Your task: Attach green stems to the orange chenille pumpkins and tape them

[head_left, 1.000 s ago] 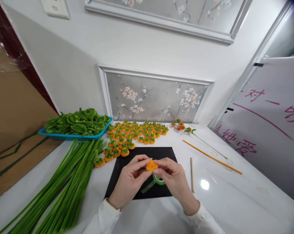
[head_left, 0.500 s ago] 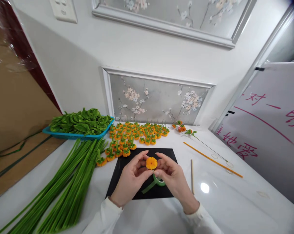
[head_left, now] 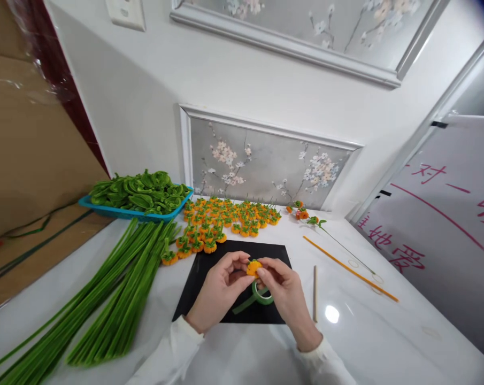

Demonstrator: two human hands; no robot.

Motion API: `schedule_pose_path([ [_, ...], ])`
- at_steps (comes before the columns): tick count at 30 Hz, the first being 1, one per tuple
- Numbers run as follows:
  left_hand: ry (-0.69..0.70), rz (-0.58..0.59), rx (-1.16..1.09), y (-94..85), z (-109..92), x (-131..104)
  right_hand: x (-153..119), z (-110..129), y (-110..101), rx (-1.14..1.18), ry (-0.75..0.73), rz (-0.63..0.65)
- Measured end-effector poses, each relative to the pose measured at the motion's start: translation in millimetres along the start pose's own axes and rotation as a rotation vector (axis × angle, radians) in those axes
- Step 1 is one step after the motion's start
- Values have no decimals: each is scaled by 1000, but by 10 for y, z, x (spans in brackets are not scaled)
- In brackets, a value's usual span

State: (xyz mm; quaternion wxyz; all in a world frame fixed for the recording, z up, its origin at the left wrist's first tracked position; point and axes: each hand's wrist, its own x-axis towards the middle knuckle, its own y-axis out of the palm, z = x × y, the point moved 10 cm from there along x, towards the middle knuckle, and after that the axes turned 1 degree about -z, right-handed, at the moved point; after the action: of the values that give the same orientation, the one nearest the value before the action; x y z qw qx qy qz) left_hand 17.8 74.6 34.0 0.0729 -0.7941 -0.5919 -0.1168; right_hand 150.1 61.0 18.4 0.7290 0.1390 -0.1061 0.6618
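Note:
An orange fuzzy flower head (head_left: pixel 253 268) is pinched between my two hands above a black mat (head_left: pixel 204 267). My left hand (head_left: pixel 224 286) grips its left side with thumb and fingers. On the other side, my right hand (head_left: pixel 282 286) has its thumb and fingertips against the flower. A bit of green shows at the flower's top edge. Under the hands lies a roll of green tape (head_left: pixel 263 295), its loose end stretching left over the mat.
Several orange flower heads with green bases (head_left: pixel 209 247) stand behind the mat. To the left are a blue tray (head_left: pixel 165 216) of green leaves and green fuzzy stems (head_left: pixel 117 299). At right lie a thin stick (head_left: pixel 315 291), an orange strip (head_left: pixel 350 268) and a finished flower stem (head_left: pixel 342 243).
The flower head has tilted between my fingers, from facing me to showing its side with green on top. My right hand has closed in over it. The view has shifted slightly.

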Motion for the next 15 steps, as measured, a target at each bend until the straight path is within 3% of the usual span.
schedule_pose_path([
  [4,-14,-42,25,-21,47,-6,-25,-30,43,-23,10,15],
  [9,-12,-49,42,-41,60,-9,-20,193,49,-308,-130,47],
  [15,104,-58,177,-50,-54,-27,-6,236,21,-362,-116,52],
])
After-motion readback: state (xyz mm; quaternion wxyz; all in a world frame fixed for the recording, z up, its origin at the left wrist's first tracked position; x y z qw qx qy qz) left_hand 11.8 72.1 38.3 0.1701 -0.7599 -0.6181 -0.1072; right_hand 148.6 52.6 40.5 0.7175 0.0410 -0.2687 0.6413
